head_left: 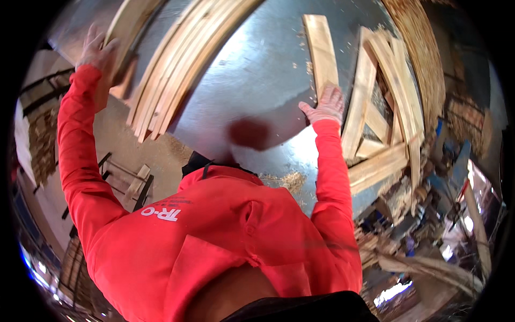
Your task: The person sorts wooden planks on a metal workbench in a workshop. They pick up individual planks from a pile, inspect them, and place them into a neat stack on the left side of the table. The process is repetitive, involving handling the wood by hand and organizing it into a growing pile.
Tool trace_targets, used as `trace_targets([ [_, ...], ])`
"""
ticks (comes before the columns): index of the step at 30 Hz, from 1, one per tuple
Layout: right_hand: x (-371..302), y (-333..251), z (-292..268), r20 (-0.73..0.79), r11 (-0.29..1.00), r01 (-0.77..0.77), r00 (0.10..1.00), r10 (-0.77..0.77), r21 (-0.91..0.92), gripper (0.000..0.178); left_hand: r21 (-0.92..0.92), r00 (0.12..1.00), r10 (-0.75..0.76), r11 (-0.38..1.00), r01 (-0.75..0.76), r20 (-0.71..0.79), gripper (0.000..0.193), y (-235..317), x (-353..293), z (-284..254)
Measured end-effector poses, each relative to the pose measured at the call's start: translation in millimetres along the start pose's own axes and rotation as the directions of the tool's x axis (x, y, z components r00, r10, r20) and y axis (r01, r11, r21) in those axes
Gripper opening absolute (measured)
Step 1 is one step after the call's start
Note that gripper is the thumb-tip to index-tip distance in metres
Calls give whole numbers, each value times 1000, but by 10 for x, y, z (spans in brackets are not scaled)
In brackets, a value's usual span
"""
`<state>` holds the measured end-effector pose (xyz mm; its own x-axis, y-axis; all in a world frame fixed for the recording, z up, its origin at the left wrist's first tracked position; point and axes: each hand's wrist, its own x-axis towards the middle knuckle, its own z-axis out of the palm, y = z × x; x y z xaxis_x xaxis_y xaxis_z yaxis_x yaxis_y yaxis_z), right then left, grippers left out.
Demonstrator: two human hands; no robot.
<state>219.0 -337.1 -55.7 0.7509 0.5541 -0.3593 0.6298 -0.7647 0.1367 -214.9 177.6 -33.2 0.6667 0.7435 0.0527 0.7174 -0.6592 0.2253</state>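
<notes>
My left hand (95, 49), at the end of a red sleeve, reaches far up to the left. It grips the edge of a long pale wooden plank (129, 24) at the side of a stack of similar planks (179, 59). My right hand (325, 105), in a light glove, holds the near end of a short plank (322, 45). That plank lies flat on a shiny metal table (257, 70). My red jacket fills the lower middle of the view.
To the right of my right hand lies a pile of crossed planks (386, 107). Sawdust (289, 181) is scattered over the table. Offcuts and machine parts (429, 214) crowd the lower right. A dark metal frame (134, 185) stands on the floor at left.
</notes>
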Motion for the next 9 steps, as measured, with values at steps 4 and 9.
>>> trace_targets([
  [4,46,290,73,-29,958,-97,994,108,269,103,-47,986,96,994,-103,-137,78,-276,88,845],
  [9,288,682,-21,281,96,-265,875,-394,959,84,269,976,97,962,-43,-193,98,229,62,568],
])
